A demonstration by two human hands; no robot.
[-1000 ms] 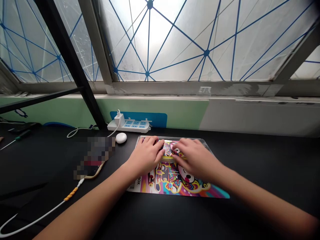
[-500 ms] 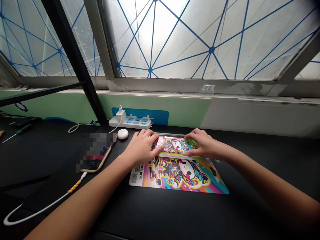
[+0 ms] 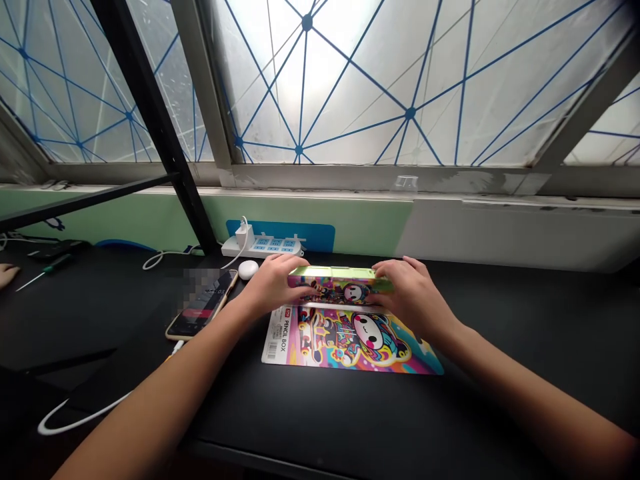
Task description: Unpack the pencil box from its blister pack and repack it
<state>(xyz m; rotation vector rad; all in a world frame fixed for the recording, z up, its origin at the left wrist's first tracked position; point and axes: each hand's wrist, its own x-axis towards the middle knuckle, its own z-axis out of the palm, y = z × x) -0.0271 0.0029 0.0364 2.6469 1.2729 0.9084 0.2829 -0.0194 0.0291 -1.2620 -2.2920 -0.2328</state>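
Note:
A colourful cartoon-printed pencil box [image 3: 340, 285] with a green top edge stands tilted on its long side on the black table. My left hand [image 3: 273, 283] grips its left end and my right hand [image 3: 407, 291] grips its right end, fingers curled round it. Just in front of it lies a flat printed packaging card [image 3: 350, 340] with the words PENCIL BOX and a barcode at its left end.
A phone [image 3: 203, 303] on a white cable lies left of my left hand. A small white round case [image 3: 248, 269] and a white power strip [image 3: 263, 247] sit behind. A screwdriver [image 3: 37, 275] lies far left near another person's fingertips [image 3: 6, 272]. Black frame post [image 3: 150, 127] rises left.
The pencil box has been lifted from lying flat inside its packaging to standing on edge behind the card. Both hands moved to its two ends.

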